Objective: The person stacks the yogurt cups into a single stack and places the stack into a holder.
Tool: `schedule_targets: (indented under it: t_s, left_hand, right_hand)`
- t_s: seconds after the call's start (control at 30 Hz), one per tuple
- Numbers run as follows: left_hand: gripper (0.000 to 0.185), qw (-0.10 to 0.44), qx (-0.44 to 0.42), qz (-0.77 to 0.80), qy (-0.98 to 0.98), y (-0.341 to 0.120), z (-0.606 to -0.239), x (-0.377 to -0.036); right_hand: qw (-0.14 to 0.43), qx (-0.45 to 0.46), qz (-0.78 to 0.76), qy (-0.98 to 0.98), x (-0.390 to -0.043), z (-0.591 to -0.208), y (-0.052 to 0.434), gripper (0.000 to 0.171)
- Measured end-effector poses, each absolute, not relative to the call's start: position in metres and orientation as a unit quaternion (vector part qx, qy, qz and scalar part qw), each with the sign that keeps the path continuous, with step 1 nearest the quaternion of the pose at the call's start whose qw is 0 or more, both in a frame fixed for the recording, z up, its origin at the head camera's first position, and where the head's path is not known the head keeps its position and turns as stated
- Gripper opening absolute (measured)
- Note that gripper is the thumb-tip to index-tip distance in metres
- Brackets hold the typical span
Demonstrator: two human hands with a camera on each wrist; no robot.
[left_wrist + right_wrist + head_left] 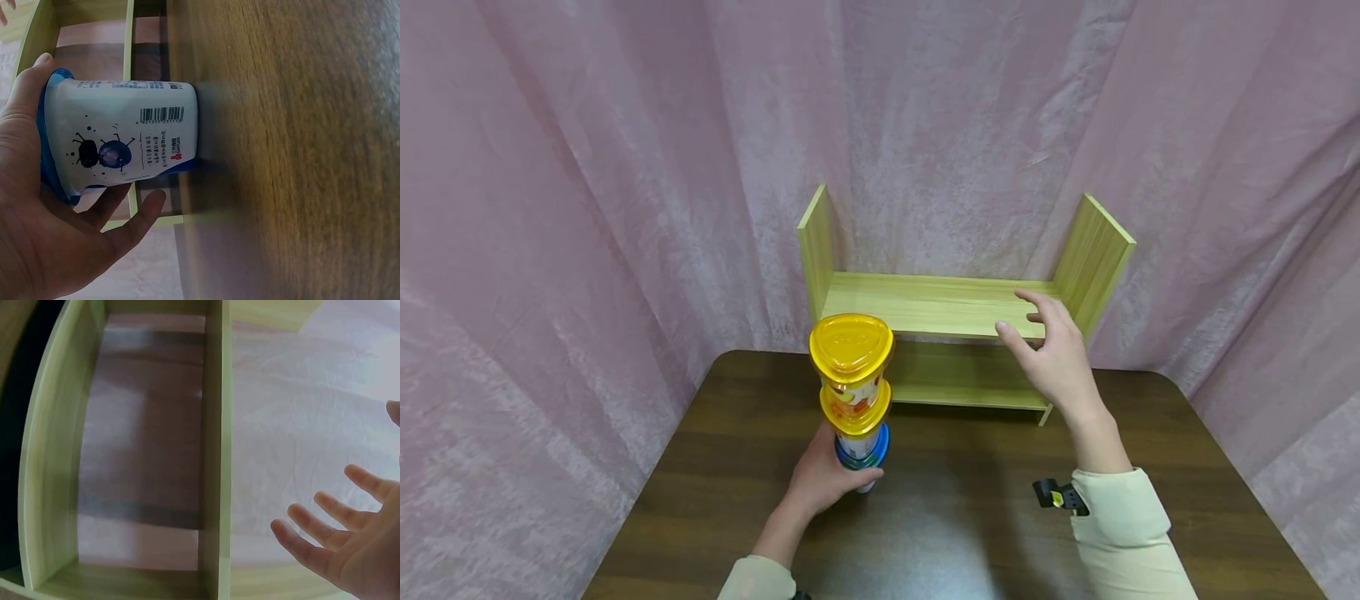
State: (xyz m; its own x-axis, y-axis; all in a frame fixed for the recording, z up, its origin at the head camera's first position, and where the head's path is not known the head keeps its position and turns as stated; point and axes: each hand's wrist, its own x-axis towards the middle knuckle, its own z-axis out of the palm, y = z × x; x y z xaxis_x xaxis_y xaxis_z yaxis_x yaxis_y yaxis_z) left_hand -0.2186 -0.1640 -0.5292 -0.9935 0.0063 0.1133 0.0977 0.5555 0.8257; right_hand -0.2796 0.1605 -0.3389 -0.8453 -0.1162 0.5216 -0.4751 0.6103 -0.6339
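Observation:
My left hand [823,479] grips a white yogurt cup [125,131] with a blue rim, thumb on one side and fingers on the other. A barcode and dark insect-like drawings show on its side in the left wrist view, and its base is right at the tabletop. Above the blue rim [863,450] rise yellow-lidded cups with fruit pictures; the top yellow lid [852,346] faces up. My right hand [1060,362] hovers at the right front of the wooden shelf [925,304], holding nothing. In the right wrist view its fingers [315,528] are spread.
The light wooden shelf has two upright sides and a lower board [962,387], and stands at the back of the dark wooden table [737,450]. A pink curtain [955,133] hangs behind and around it. A black strap [1060,496] sits at the right wrist.

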Motion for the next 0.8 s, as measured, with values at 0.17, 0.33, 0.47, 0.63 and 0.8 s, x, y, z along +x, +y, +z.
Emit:
schedule_targets:
  t_s: [0.17,0.33,0.47,0.63,0.8]
  left_hand:
    - [0.102,0.047,-0.028,-0.472,-0.880,-0.164,-0.530,-0.219]
    - [0.101,0.045,-0.029,-0.472,-0.880,-0.163,-0.530,-0.218]
    - [0.102,0.044,-0.029,-0.472,-0.880,-0.163,-0.530,-0.217]
    - [0.101,0.044,-0.034,-0.477,-0.877,-0.163,-0.529,-0.217]
    - [0.102,0.050,-0.037,-0.478,-0.876,-0.163,-0.528,-0.218]
  right_hand:
    - [0.227,0.159,0.407,-0.870,-0.279,-0.343,0.172,0.055]
    - [0.235,0.134,0.406,-0.873,-0.277,-0.350,0.185,0.056]
    - [0.237,0.119,0.408,-0.874,-0.275,-0.355,0.194,0.056]
    - [0.253,0.101,0.393,-0.878,-0.274,-0.361,0.204,0.055]
    - [0.267,0.088,0.391,-0.876,-0.274,-0.365,0.211,0.053]
